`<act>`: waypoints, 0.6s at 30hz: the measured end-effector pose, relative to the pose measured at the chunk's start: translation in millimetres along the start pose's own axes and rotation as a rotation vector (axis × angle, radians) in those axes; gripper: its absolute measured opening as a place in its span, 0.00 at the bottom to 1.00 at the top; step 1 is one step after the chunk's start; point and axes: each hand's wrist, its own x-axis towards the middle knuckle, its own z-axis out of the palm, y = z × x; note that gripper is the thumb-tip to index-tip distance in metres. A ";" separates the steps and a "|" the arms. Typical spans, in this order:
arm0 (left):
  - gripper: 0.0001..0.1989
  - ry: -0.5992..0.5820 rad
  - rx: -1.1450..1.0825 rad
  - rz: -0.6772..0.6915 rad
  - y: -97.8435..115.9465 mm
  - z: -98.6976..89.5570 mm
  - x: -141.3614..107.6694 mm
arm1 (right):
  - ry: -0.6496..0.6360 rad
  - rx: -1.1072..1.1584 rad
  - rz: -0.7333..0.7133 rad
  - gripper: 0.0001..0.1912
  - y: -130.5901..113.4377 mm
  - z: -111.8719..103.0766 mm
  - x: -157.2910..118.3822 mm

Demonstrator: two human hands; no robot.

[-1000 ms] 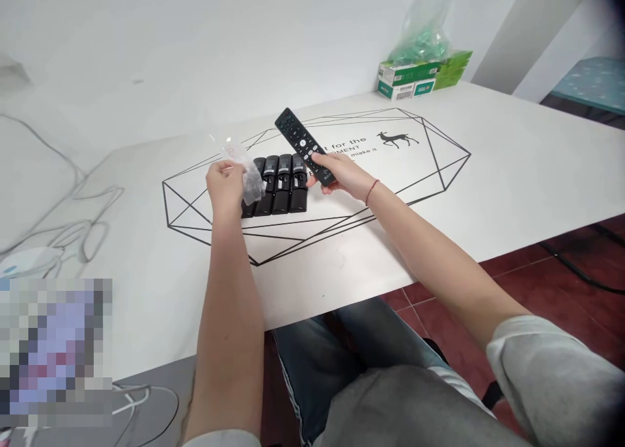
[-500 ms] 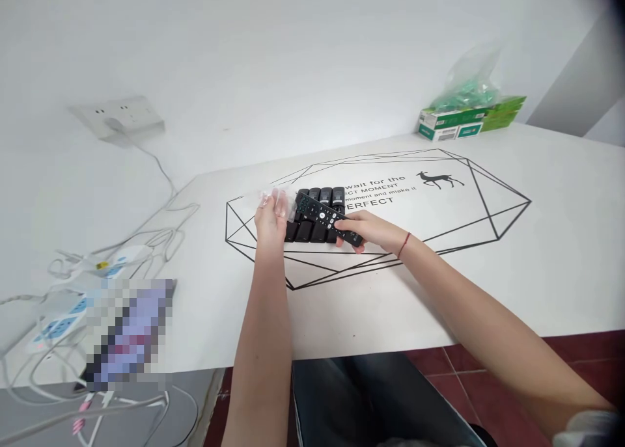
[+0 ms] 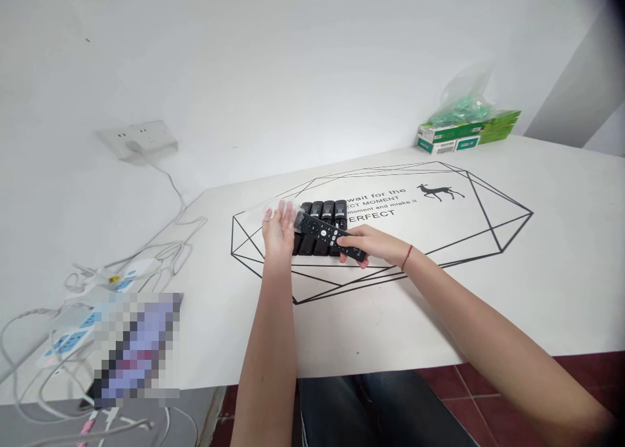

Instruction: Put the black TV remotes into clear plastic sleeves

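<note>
A black remote control (image 3: 328, 235) is gripped near its lower end by my right hand (image 3: 368, 242), thumb on top and fingers beneath. My left hand (image 3: 280, 229) pinches a clear plastic sleeve (image 3: 295, 216), whose mouth meets the upper end of the remote. How much of the remote lies inside the sleeve is hard to make out. Under and behind the held remote, several more black remotes (image 3: 328, 209) lie side by side on the white table (image 3: 390, 317). They are partly hidden by my hands and the held remote.
Green-and-white boxes (image 3: 449, 138) with a clear bag of green items (image 3: 463, 108) on top stand at the back right. On the left are a power strip (image 3: 73, 343), tangled white cables (image 3: 161, 245) and a blurred-out flat object (image 3: 139, 349). A socket plate (image 3: 141, 141) is on the wall.
The view has tilted up slightly, so everything sits lower. The plastic sleeve's mouth now overlaps the remote's upper end more closely. Both hands keep their grips.
</note>
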 end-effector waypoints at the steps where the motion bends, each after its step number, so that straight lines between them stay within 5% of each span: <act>1: 0.19 -0.019 0.001 -0.002 -1.1 2.7 -1.4 | -0.001 0.002 -0.004 0.16 0.1 0.5 0.2; 5: 0.13 -0.087 0.010 -0.015 -11.6 18.6 -11.6 | 0.015 -0.040 -0.020 0.18 3.4 3.6 2.7; 10: 0.10 -0.158 -0.011 -0.043 -32.4 34.7 -29.5 | 0.200 -0.015 -0.097 0.16 10.7 4.7 6.9; 15: 0.08 -0.144 -0.013 -0.122 -36.9 34.8 -34.8 | -0.058 0.256 -0.098 0.23 10.3 2.1 4.4; 18: 0.10 -0.127 -0.018 -0.190 -38.5 36.3 -41.3 | 0.144 0.065 -0.187 0.29 13.5 3.8 8.2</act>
